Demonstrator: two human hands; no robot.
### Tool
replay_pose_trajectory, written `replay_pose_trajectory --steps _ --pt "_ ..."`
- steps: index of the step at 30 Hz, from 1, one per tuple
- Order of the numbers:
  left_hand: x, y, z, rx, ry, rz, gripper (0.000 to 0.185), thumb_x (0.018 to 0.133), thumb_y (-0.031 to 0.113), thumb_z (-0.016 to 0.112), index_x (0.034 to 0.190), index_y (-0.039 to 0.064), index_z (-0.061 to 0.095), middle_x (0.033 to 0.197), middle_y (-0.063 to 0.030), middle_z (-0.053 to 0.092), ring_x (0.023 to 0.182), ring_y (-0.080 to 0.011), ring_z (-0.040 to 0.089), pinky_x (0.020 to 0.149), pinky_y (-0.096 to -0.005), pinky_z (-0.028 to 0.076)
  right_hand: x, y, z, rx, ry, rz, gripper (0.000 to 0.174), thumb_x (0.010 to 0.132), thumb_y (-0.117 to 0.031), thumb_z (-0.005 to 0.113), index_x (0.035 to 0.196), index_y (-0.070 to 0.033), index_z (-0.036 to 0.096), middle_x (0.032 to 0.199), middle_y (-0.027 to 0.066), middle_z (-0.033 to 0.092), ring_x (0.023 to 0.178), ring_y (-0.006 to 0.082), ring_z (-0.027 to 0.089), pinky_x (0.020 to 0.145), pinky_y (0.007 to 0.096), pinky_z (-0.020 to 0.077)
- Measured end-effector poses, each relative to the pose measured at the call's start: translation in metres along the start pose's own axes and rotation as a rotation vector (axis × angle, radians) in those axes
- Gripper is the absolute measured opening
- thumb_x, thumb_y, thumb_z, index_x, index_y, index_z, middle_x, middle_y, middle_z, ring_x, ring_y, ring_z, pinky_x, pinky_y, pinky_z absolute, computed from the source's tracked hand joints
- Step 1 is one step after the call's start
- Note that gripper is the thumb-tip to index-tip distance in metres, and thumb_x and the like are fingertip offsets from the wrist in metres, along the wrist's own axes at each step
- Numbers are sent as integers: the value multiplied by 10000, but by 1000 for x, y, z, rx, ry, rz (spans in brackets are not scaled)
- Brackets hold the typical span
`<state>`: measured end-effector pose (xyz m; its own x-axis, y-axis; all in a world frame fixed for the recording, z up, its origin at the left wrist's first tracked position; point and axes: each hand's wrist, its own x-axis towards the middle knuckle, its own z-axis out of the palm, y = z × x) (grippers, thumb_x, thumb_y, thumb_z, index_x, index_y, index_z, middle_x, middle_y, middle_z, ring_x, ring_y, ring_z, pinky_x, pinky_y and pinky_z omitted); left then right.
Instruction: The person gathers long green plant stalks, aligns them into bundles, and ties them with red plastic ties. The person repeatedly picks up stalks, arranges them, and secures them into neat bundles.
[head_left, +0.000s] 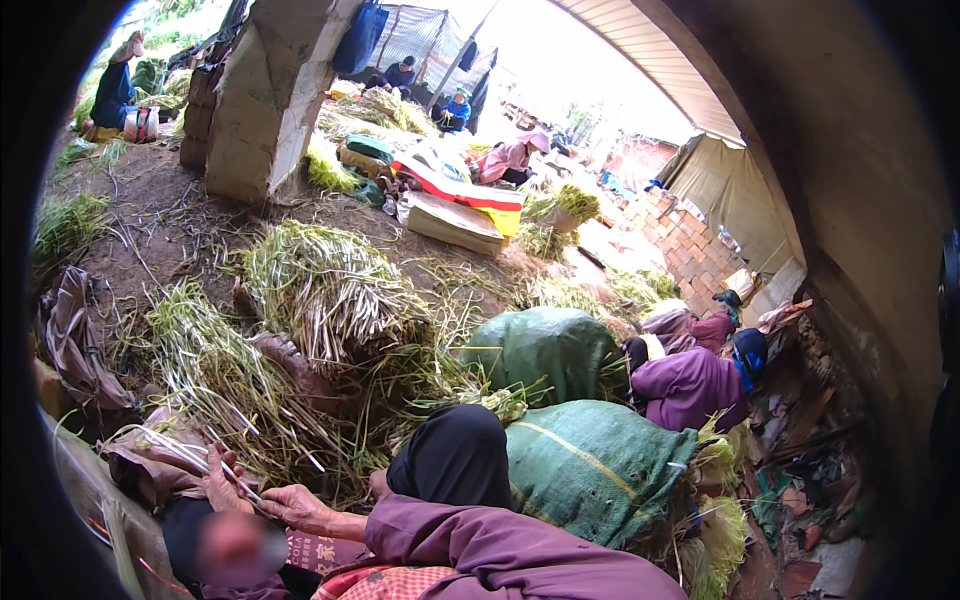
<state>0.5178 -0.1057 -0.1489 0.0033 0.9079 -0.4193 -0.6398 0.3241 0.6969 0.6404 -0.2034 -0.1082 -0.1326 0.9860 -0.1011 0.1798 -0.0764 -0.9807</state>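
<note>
Several long, thin plant stalks (176, 448), white to pale green, run through my left hand (223, 484) at the lower left. My right hand (298, 508) pinches the same stalks at their lower right end, close beside the left one. A purple sleeve covers my right arm; part of my left forearm is blurred. Beyond my hands lies a loose heap of green stalks (217, 367). Behind it rises a thick bundle of stalks (337, 292) with pale cut ends showing. My bent knee (454, 457) in dark trousers is right of my hands.
Two stuffed green woven sacks (592, 465) (547, 352) lie right of my knee. A co-worker in purple (690, 386) sits beyond them. Brown cloth (79, 337) lies at the left. A concrete pillar (255, 105), a flat carton (454, 223) and several other people are farther off.
</note>
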Motion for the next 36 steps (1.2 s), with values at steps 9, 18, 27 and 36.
replay_pose_trajectory --steps 9,18,27,36 --pt "4 -20 -1 100 2 42 303 878 380 627 975 93 614 785 -8 627 615 -58 531 471 -187 378 3 14 7 -6 21 10 277 952 -246 527 800 -17 554 607 -38 417 584 56 368 518 257 332" --pt "0 -12 -1 126 -43 8 249 870 317 643 998 115 575 759 -8 628 597 -89 532 502 -218 402 2 6 5 19 -21 67 314 955 -286 524 806 -12 561 597 -39 426 565 57 385 496 255 339" --pt "-29 5 22 88 -115 -217 245 894 328 609 1057 153 553 711 -5 626 604 -126 604 453 -260 436 -3 3 5 5 -1 95 307 932 -255 526 825 30 560 605 65 490 589 120 447 556 319 396" --pt "-7 19 14 41 -80 -11 154 890 251 629 863 132 535 594 34 481 357 -55 350 286 -216 231 0 -28 -26 -173 21 -78 290 927 -265 573 826 6 560 591 27 408 603 68 376 521 281 364"
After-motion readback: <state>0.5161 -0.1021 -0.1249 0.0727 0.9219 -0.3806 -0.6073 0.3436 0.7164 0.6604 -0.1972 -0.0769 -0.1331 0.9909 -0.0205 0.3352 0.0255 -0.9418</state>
